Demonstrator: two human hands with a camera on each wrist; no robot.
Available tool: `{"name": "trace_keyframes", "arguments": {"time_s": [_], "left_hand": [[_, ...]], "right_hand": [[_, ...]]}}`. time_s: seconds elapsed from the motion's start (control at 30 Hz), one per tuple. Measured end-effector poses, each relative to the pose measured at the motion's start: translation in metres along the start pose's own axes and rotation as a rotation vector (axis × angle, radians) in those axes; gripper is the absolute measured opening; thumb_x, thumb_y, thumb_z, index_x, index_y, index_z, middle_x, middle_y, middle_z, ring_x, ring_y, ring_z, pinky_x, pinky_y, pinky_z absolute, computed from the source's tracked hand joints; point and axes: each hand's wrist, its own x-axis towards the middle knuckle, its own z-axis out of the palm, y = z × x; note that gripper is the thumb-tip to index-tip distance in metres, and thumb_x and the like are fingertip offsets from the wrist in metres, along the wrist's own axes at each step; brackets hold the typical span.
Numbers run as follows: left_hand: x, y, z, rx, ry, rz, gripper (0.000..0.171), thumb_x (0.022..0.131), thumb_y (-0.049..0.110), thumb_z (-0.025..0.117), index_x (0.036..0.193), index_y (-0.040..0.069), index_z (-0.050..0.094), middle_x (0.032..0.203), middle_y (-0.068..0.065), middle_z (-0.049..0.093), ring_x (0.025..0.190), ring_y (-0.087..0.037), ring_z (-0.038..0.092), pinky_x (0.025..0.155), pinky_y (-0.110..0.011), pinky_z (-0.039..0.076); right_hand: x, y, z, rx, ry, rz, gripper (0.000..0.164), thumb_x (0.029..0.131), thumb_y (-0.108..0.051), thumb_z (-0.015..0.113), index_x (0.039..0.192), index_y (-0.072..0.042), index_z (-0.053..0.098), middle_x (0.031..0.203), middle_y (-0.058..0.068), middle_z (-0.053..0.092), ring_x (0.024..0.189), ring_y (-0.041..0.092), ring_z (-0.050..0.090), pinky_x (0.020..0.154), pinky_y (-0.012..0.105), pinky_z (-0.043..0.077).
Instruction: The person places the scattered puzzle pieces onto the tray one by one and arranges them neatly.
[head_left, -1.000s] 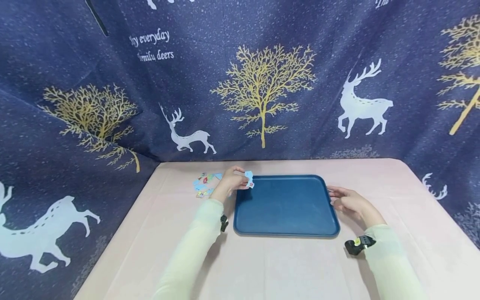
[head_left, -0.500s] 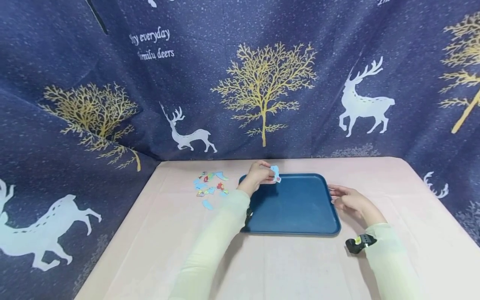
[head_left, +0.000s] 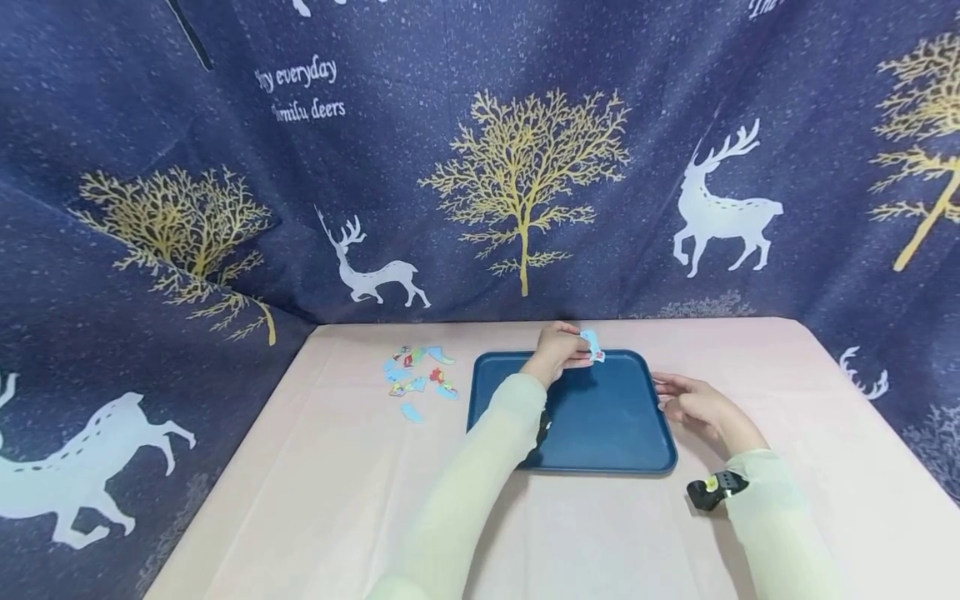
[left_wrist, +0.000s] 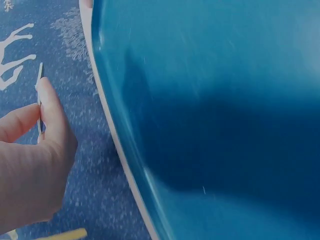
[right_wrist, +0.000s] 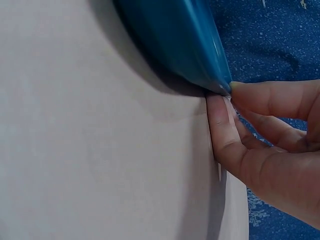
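Observation:
My left hand is above the far edge of the blue tray, pinching a light-blue puzzle piece with a small red mark. Seen edge-on in the left wrist view, that thin piece stands between thumb and fingertips. At the tray's right rim is my right hand; the right wrist view has its thumb and a finger meeting at the rim. No pieces lie on the visible part of the tray.
Several printed puzzle pieces lie loose on the pale pink tablecloth left of the tray. Behind the table hangs a dark blue cloth with white deer and gold trees.
My left hand has carried the puzzle piece rightward from the tray's left edge across its far side, uncovering more of the loose pieces. My right hand stays at the rim.

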Motion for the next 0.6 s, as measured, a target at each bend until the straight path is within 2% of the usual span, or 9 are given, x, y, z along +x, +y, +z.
{"name": "trace_keyframes", "arguments": {"time_s": [0.3, 0.6], "left_hand": [[0.006, -0.014, 0.036, -0.033, 0.016, -0.037, 0.022, 0.081, -0.014, 0.067, 0.096, 0.001, 0.06, 0.077, -0.016, 0.064, 0.083, -0.034, 0.07, 0.07, -0.037, 0.062], [0.012, -0.028, 0.053, -0.027, 0.1, -0.088, 0.022, 0.079, -0.018, 0.067, 0.096, -0.004, 0.061, 0.075, -0.019, 0.066, 0.081, -0.035, 0.07, 0.072, -0.04, 0.062]], "right_hand": [[0.0, -0.002, -0.001, -0.02, -0.017, 0.009, 0.084, 0.073, 0.015, 0.048, 0.149, 0.008, 0.015, 0.142, 0.036, 0.028, 0.097, 0.015, 0.05, 0.063, 0.019, 0.048], [0.0, -0.002, 0.0, -0.002, -0.017, 0.008, 0.084, 0.072, 0.017, 0.047, 0.149, 0.009, 0.014, 0.142, 0.036, 0.028, 0.097, 0.014, 0.051, 0.062, 0.019, 0.049]]}}
